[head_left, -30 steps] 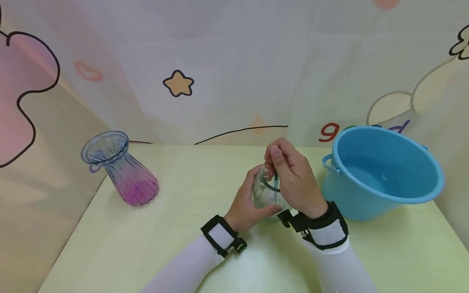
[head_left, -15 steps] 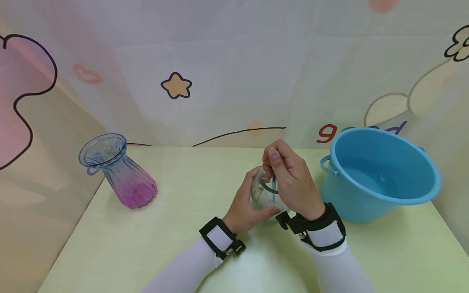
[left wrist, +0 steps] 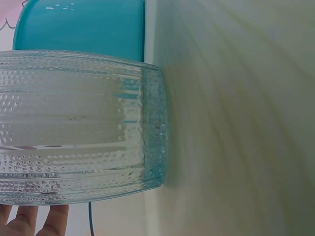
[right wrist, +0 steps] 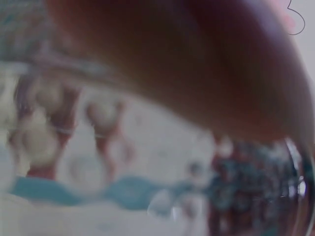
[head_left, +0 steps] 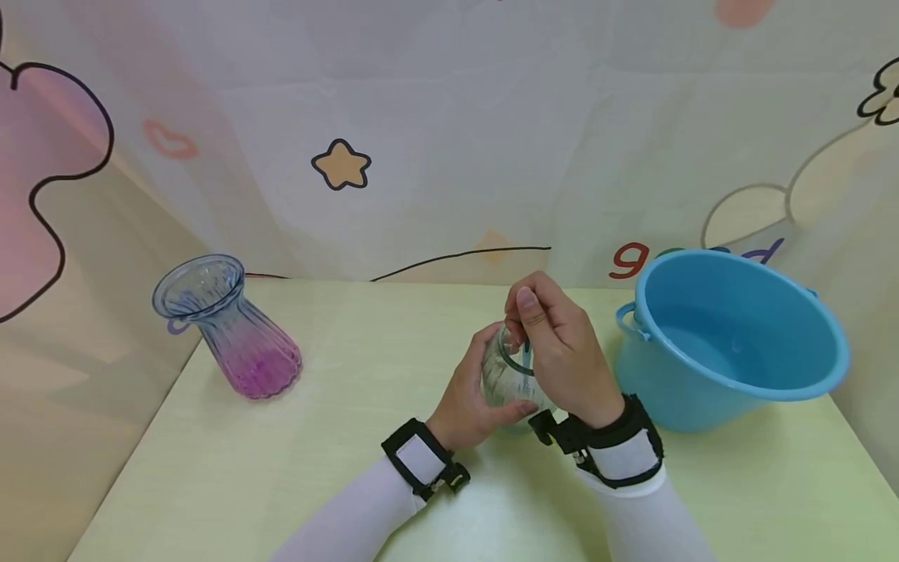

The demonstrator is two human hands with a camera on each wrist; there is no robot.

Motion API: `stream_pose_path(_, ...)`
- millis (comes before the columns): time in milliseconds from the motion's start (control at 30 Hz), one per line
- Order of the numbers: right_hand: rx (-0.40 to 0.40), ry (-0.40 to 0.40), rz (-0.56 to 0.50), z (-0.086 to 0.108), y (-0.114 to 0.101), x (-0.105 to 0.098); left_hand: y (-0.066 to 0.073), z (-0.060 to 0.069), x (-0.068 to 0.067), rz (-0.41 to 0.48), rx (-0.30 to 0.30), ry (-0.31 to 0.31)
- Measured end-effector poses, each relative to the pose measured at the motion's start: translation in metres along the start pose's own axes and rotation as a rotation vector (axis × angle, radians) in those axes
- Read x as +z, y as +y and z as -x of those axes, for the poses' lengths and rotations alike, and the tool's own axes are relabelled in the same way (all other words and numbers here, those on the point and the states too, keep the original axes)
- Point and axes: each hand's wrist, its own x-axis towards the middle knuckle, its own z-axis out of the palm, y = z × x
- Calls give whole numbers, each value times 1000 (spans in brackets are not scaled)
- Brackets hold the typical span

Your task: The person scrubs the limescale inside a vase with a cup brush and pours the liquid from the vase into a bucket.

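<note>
A clear glass jar (head_left: 500, 376) with a round mouth stands on the table between the hands. Embossed dots cover the jar (left wrist: 74, 123) in the left wrist view, where its base is seen at the tabletop. My left hand (head_left: 467, 398) holds it from the left, thumb in front and fingers (left wrist: 55, 220) around the far side. Above the mouth, my right hand (head_left: 562, 343) has its fingers curled and pinches a thin blue stick-like thing (head_left: 527, 357) that reaches down into the jar. Its lower end cannot be made out. The right wrist view is mostly blurred glass and skin.
A ribbed glass vase (head_left: 256, 351), blue above and pink below, stands at the left of the table (head_left: 337, 437). Close by my right hand on the right is a large blue bucket (head_left: 674, 367). A printed backdrop (head_left: 435, 156) rises behind the table's back edge.
</note>
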Motion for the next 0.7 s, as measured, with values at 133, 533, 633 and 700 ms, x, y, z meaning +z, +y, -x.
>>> stream_pose_path(133, -3, -4, -1, 1, 0, 1, 1, 2, 0, -8, -1, 4)
stream_pose_path(533, -16, 10, 2, -1, 1, 0, -1, -1, 0, -20, 5, -1)
stream_pose_path(633, -13, 11, -5, -1, 1, 0, 0, -1, 0, -23, 0, -2)
stream_pose_path(700, -8, 4, -5, 0, 1, 0, -1, 1, 0, -22, -15, 3)
